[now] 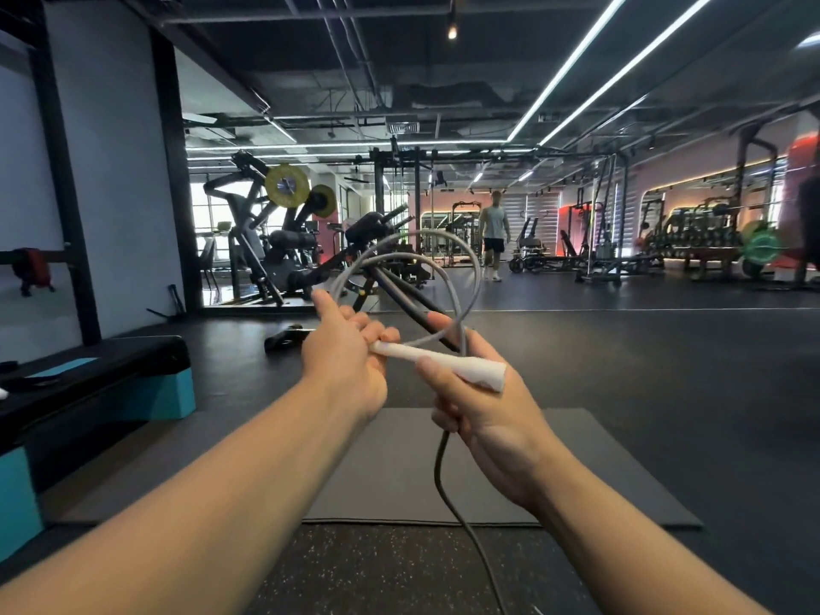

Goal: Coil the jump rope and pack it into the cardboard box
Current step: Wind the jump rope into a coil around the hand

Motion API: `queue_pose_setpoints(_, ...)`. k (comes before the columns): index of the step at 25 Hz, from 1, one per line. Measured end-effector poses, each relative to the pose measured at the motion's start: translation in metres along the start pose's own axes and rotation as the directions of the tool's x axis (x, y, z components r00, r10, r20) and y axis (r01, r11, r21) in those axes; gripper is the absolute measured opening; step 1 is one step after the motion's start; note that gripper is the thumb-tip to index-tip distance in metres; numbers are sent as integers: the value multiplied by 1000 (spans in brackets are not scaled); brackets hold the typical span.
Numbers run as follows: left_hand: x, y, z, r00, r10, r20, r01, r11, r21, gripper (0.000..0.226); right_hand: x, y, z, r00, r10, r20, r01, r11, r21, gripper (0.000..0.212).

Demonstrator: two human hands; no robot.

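While pinched at mid-frame between left hand (350, 348) and right hand (483, 401), lay the jump rope (443, 268) handle (443, 365) crosswise, loops rising above, loose tail hanging below the right. No cardboard box seen.

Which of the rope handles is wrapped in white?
The white-wrapped handle, lying crosswise, gripped by the left hand and right hand. The dark handles point up and away behind it.

Bare forearms, no sleeves; left hand (344, 359), right hand (483, 406) ungloved.
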State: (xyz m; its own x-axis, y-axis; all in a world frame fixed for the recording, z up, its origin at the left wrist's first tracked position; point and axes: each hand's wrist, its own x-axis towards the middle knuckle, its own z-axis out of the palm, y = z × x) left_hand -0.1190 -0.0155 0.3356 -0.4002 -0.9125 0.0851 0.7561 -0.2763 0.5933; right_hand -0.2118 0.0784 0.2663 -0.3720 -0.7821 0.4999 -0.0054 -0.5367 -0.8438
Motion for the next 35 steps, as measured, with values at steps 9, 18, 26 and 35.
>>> queue_pose_setpoints(9, 0, 1, -48, 943, 234, 238, -309, 340, 888, 56, 19, -32, -18, 998, 25, -64, -36, 983, -182, 37)
queue_pose_setpoints(18, -8, 24, 22, 449, -322, 834, -870, -369, 326, 37, 23, -59, -17, 978, 152, 141, -8, 706, -709, 17)
queue_pose_setpoints(26, 2, 28, 3, 560, -128, 818, -825, -1, 565, 21, 16, -71, -27, 961, 194, 198, 51, 576, -816, 38)
queue_pose_setpoints(35, -21, 44, 53, 699, -637, 327, -703, -528, 476, 45, 23, -82, -20, 929, 175, 326, 252, 343, -905, 28)
